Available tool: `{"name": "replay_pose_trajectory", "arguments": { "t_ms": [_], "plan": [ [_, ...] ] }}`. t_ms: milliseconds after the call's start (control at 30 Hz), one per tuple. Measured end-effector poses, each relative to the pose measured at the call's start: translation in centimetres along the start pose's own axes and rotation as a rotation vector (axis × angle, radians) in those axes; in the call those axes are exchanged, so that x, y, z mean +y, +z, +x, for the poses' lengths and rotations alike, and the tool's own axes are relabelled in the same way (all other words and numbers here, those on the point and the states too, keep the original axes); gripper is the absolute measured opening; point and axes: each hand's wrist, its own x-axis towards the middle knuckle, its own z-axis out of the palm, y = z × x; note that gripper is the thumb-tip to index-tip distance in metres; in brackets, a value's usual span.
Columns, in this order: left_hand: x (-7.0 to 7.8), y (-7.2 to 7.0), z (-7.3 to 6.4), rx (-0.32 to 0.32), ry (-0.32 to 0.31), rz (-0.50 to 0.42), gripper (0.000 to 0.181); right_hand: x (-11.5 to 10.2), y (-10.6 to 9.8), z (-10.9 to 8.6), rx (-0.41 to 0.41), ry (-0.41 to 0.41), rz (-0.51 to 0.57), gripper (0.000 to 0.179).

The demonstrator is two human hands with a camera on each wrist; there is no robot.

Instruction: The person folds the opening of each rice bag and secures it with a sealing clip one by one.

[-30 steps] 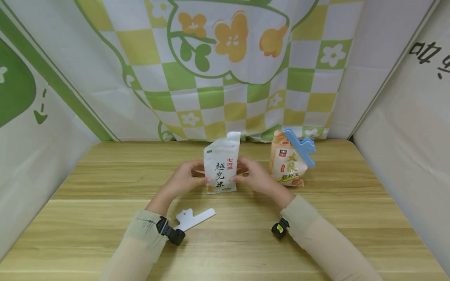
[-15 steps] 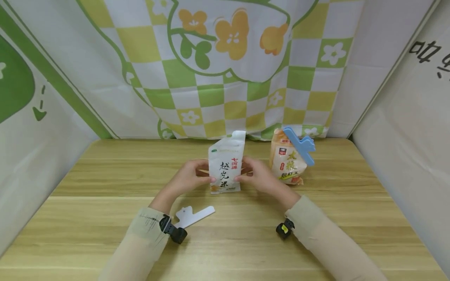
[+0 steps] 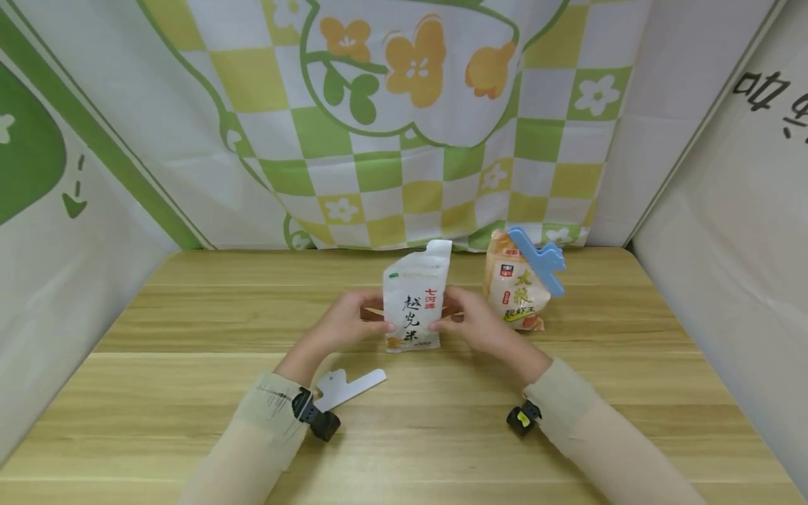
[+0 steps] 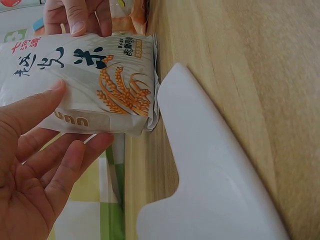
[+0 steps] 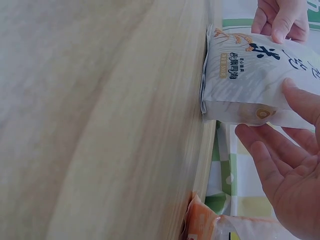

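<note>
A white rice bag point(image 3: 413, 301) with black and red characters stands upright on the table, its top corner slanting up to the right. My left hand point(image 3: 353, 319) grips its left side, thumb on the front and fingers behind. From the other side my right hand point(image 3: 470, 319) holds it the same way, thumb near the lower right edge. In the left wrist view the bag point(image 4: 95, 80) shows printed orange rice ears, and its bottom seam meets the wood. A white bag clip point(image 3: 350, 389) lies on the table in front of the left wrist.
An orange and cream rice bag point(image 3: 517, 287) stands to the right of my right hand, with a blue clip point(image 3: 539, 263) across its top corner. A patterned cloth point(image 3: 410, 189) hangs behind the wooden table point(image 3: 435, 435), and white side walls flank it.
Both hands have shifted the white rice bag a little to the right, closer to the orange bag. The grip looks the same, and the white clip stays where it was.
</note>
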Motion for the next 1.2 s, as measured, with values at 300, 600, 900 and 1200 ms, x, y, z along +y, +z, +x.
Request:
{"name": "replay_pose_trajectory", "arguments": {
  "t_ms": [300,600,900,1200],
  "plan": [
    [0.8,0.8,-0.4,-0.025,-0.010,-0.016,0.039,0.0,-0.4,-1.2,-0.003,-0.047,0.009,0.050],
    [1.3,1.6,-0.8,-0.069,0.035,-0.048,0.037,0.4,-0.7,-2.7,-0.003,-0.075,-0.027,0.047],
    [2.3,2.3,-1.3,-0.109,0.059,-0.014,0.036,0.2,-1.0,-4.4,0.021,-0.057,-0.049,0.046],
    [2.7,3.0,-1.8,-0.138,0.085,-0.006,0.035,0.3,-1.2,-5.8,0.004,-0.030,-0.033,0.044]
  ]
}}
